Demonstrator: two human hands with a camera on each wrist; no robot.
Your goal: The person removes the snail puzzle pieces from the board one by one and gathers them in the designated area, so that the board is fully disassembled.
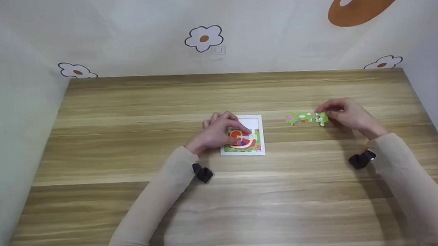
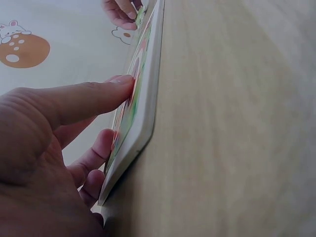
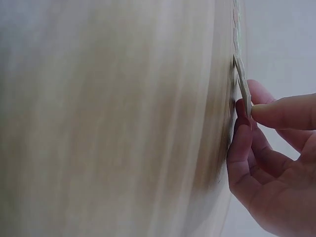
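A jigsaw puzzle in a white frame [image 1: 243,154] lies on the table, its picture red, green and white, with a bare white strip along the top. Over its left side is my left hand [image 1: 221,132]; the thumb and index finger touch the picture while other fingers rest by the left edge. To the right, my right hand [image 1: 347,112] pinches a green puzzle piece [image 1: 322,119] between thumb and fingers. In the right wrist view that piece [image 3: 243,89] is tilted, with its near end raised off the table. More green pieces [image 1: 297,117] lie flat, just left of it.
The wooden table [image 1: 128,105] runs back to a pale wall [image 1: 143,37] printed with flowers and brown spots. Side walls stand at left and right. A black wrist camera [image 1: 203,172] is worn on the left wrist, another black camera [image 1: 361,159] on the right.
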